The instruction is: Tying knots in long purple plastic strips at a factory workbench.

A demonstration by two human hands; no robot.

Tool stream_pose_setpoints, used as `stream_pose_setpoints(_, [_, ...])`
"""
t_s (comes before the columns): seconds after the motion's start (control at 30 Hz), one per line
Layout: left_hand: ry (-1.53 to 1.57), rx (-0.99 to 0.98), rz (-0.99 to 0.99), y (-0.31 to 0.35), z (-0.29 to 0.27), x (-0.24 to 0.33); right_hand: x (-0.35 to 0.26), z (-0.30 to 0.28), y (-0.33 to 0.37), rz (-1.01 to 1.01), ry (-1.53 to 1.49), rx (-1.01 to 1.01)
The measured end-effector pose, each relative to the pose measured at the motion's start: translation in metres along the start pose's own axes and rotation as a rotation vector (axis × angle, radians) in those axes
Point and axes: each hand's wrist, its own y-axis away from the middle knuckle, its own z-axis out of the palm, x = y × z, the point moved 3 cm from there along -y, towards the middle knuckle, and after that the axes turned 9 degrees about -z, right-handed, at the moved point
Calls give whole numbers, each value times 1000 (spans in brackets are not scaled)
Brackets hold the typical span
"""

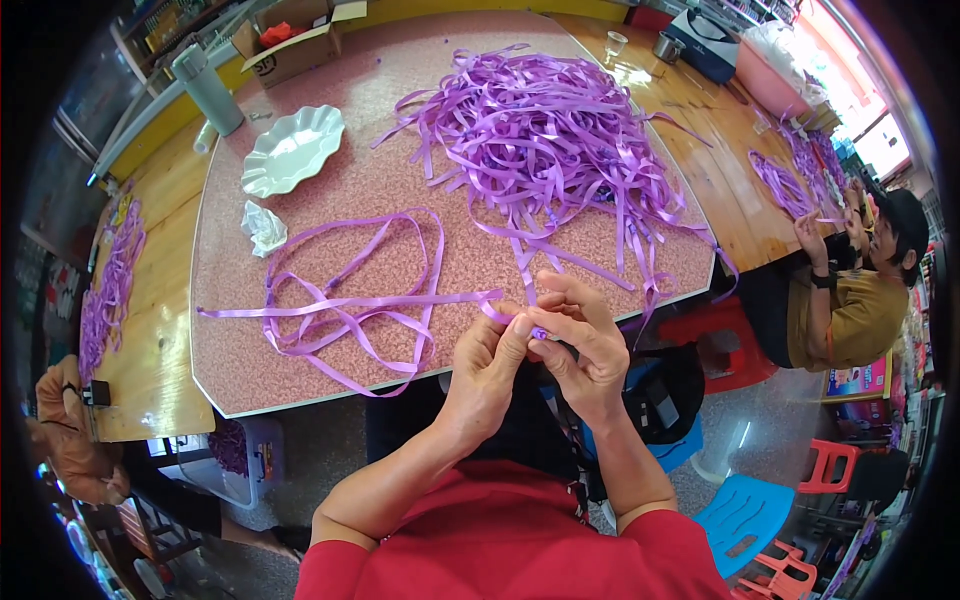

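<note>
Just beyond the near table edge, my left hand point(485, 370) and my right hand point(585, 350) meet fingertip to fingertip. Both pinch a glossy purple ribbon point(360, 301). One end of it stretches left across the table from my left fingers. Between my thumbs and right forefinger sits a small dark purple piece point(539, 333), too small to make out; it may be a knot or a bead. My right hand's other fingers are raised and curved. Loose ribbon loops lie flat left of my hands. Beyond them rises a large tangled heap of purple ribbons point(550, 130).
A scalloped pale plate point(293, 152), crumpled white tissue point(263, 229) and a green bottle point(207, 90) stand at left. An open cardboard box point(300, 40) is behind. Co-workers sit at both sides near more purple ribbons point(112, 285). A blue stool point(742, 520) stands at lower right.
</note>
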Motion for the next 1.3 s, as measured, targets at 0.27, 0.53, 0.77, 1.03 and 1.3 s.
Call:
stream_pose_setpoints(0.27, [51,-48,-32,-4,0,-1,4,-1,14,29,-39,110])
stream_pose_setpoints(0.53, [238,-85,-68,-10,-4,11,3,-6,19,114,-251,248])
stream_pose_setpoints(0.77, [305,6,55,-2,-33,72,4,-71,17,186,-922,592])
stream_pose_setpoints(1.03, [225,250,352,24,-138,148,58,-190,40,270,-1039,812])
stream_pose_setpoints(1.3, [161,426,445,49,-193,163,85,-199,33,438,-1077,928])
